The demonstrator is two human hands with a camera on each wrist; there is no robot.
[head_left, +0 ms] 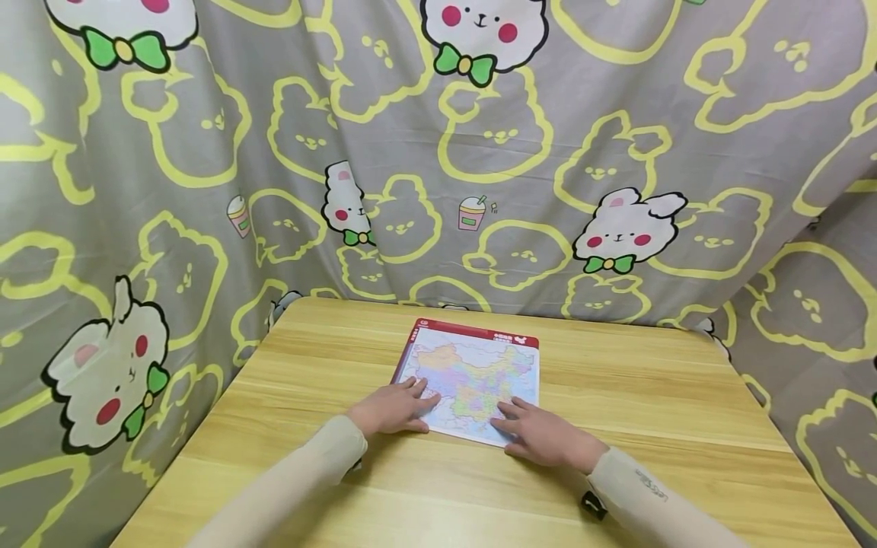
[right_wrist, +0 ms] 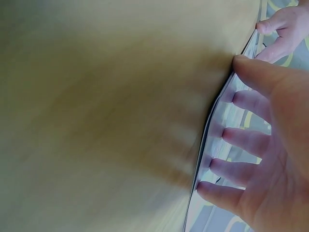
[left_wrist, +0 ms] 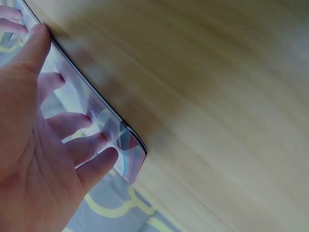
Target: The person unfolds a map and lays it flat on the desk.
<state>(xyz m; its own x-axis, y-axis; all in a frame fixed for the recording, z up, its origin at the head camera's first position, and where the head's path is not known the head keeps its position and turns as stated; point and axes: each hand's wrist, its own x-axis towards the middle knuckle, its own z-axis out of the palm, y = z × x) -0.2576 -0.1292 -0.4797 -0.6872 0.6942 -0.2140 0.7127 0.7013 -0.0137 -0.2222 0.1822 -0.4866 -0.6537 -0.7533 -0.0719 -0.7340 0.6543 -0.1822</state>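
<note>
A thin rectangular map puzzle board (head_left: pixel 473 373) with a red top border and a pastel-coloured map lies flat on the wooden table. My left hand (head_left: pixel 397 407) rests on its lower left part, fingers spread over the printed surface. On the lower right corner rests my right hand (head_left: pixel 544 434), fingers also spread. In the left wrist view, the left fingertips touch the board's glossy face (left_wrist: pixel 108 125) and the thumb lies at its edge. The right wrist view has the right fingertips on the board (right_wrist: pixel 217 130), thumb at the near edge.
The wooden table (head_left: pixel 308 358) extends on all sides of the board. A grey curtain (head_left: pixel 411 152) with yellow outlines and white cartoon animals hangs behind the table and along both sides.
</note>
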